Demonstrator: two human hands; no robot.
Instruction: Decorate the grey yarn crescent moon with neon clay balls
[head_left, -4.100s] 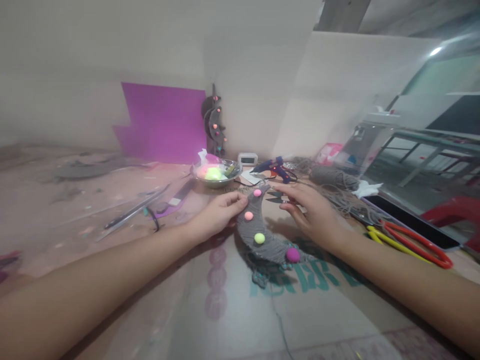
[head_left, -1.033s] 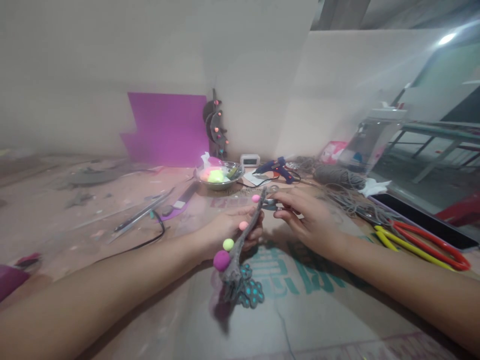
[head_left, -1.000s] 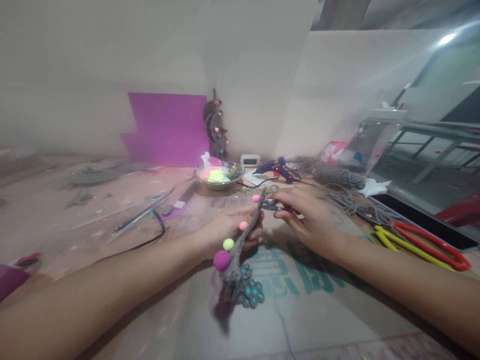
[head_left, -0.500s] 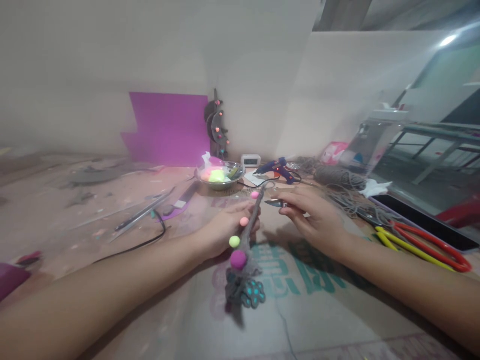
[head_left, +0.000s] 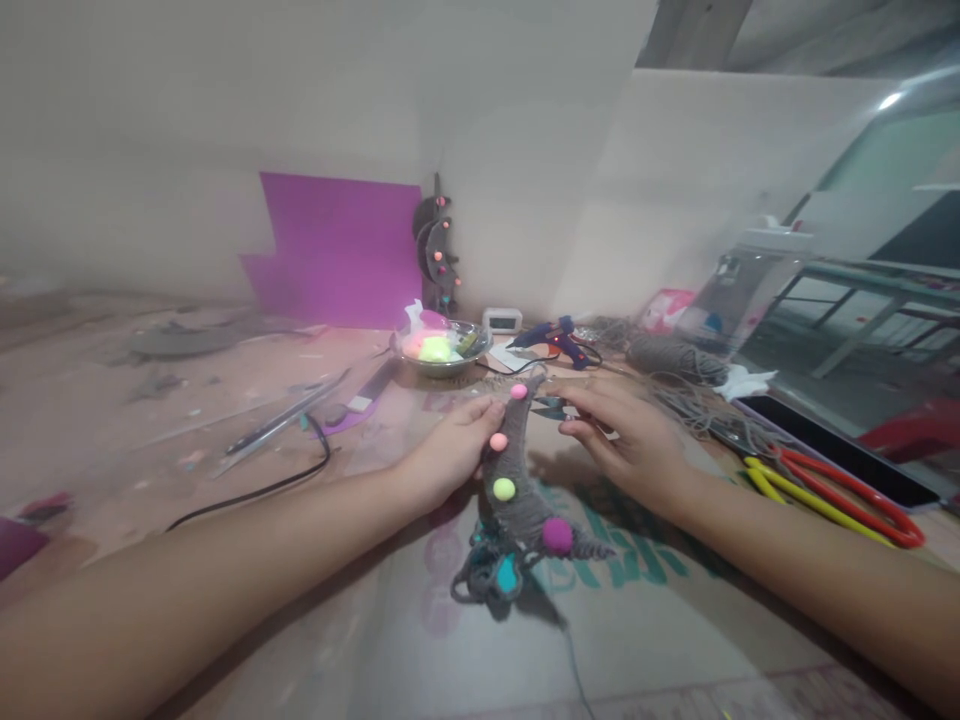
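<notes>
My left hand grips the left edge of a crescent ornament wrapped in grey yarn. Pink, peach, yellow-green and purple pom-poms sit along its face. A dark yarn flower with a teal middle hangs below the crescent, and a thin thread trails from there over the work surface. Close to the crescent's upper tip, my right hand is closed on small thread snips. Their short metal blades point left, toward the tip; whether they touch yarn I cannot tell.
Behind the hands stand a metal bowl of pom-poms, a small digital clock and a blue glue gun. At right lie grey yarn, a phone and red-handled scissors. A pen and black cable lie left.
The crescent has turned from nearly edge-on to show its broad pom-pom side, its lower end swinging right. The flower below has turned as well. My right hand stays near the upper tip.
</notes>
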